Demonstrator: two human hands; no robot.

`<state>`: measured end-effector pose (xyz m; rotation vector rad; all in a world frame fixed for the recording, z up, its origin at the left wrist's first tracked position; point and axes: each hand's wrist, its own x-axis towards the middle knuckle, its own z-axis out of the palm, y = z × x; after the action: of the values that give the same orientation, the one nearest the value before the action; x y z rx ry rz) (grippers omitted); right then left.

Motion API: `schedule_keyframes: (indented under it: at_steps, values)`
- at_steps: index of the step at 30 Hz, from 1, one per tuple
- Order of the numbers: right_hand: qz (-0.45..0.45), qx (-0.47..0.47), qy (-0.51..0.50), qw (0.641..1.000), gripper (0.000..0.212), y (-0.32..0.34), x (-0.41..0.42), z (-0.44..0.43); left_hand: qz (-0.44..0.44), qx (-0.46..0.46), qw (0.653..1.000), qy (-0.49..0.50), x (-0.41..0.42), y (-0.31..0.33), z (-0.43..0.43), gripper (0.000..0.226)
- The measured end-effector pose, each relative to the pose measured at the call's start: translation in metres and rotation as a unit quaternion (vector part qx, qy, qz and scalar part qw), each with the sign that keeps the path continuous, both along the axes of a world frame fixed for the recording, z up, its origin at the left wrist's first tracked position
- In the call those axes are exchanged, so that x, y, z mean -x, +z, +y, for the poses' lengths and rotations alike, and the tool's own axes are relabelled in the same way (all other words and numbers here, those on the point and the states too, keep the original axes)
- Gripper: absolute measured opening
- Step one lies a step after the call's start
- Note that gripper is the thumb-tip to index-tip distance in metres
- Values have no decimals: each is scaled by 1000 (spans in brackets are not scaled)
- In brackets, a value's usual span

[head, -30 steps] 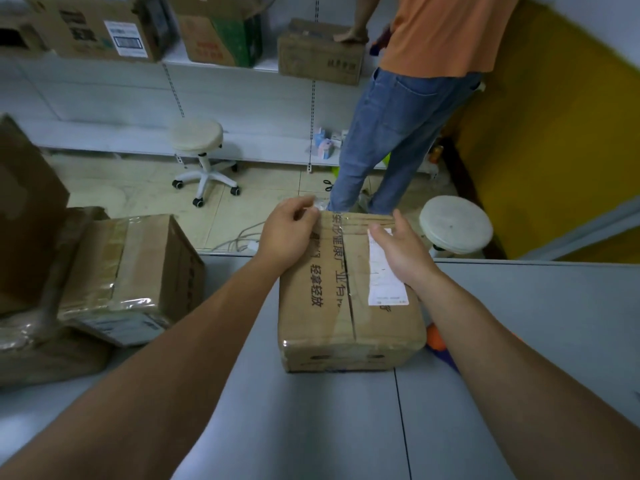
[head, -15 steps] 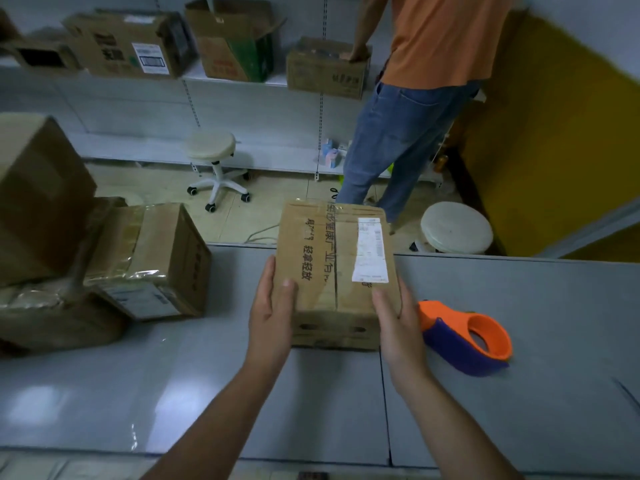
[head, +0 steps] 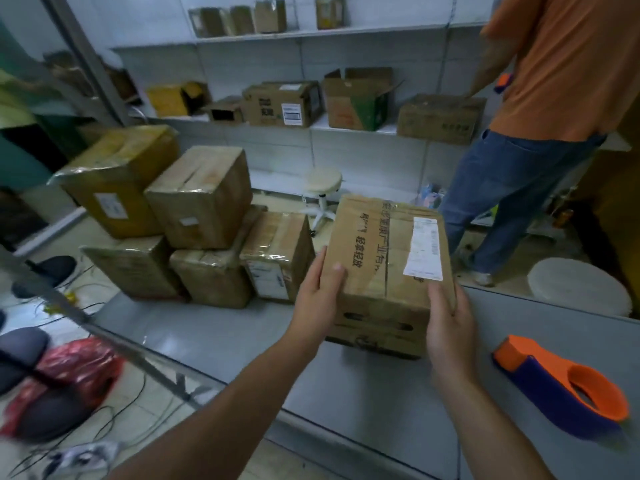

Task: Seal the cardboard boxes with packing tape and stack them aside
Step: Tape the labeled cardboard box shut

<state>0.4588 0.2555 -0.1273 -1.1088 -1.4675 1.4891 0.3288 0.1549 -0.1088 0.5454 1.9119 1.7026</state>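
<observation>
A taped cardboard box point(head: 381, 258) with a white label and black printed characters is held between both hands just above the grey table point(head: 214, 334). My left hand point(head: 320, 299) grips its left side with the thumb on top. My right hand point(head: 446, 327) grips its right side the same way. To the left a stack of taped boxes point(head: 204, 230) stands on the table's far left part, two layers high. An orange and purple tape dispenser point(head: 561, 382) lies on the table to the right of the box.
A person in an orange shirt and jeans point(head: 540, 133) stands beyond the table at the right by shelves point(head: 353, 129) with more boxes. Two round stools point(head: 322, 185) point(head: 578, 289) stand behind the table. A red bag point(head: 69, 372) and cables lie on the floor at the left.
Both hands shifted from the box's far end to its near sides and lifted it. The box and my view have swung left toward the stack.
</observation>
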Motion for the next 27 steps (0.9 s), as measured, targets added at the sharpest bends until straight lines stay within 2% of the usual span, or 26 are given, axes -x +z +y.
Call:
schedule_keyframes:
  at_steps: [3, 7, 11, 16, 21, 24, 27]
  values:
    - [28, -15, 7, 999, 35, 33, 25, -7, 52, -19, 998, -6, 21, 41, -12, 44]
    - [58, -87, 15, 994, 37, 100, 76, -18, 104, -70, 992, 1, 63, 109, -35, 47]
    - [117, -107, 75, 985, 39, 171, 149, -44, 153, -105, 982, 32, 127, 179, -74, 53]
    - [114, -145, 161, 970, 42, 227, 249, -95, 213, -111, 967, 84, 220, 239, -136, 50]
    - [87, -155, 209, 962, 52, 261, 335, -138, 231, -78, 961, 132, 310, 266, -186, 53]
    - [52, -152, 238, 958, 66, 273, 380, -156, 219, -71, 960, 159, 352, 279, -205, 48]
    - [32, -173, 245, 953, 65, 284, 412, -165, 196, -80, 960, 184, 389, 285, -216, 48]
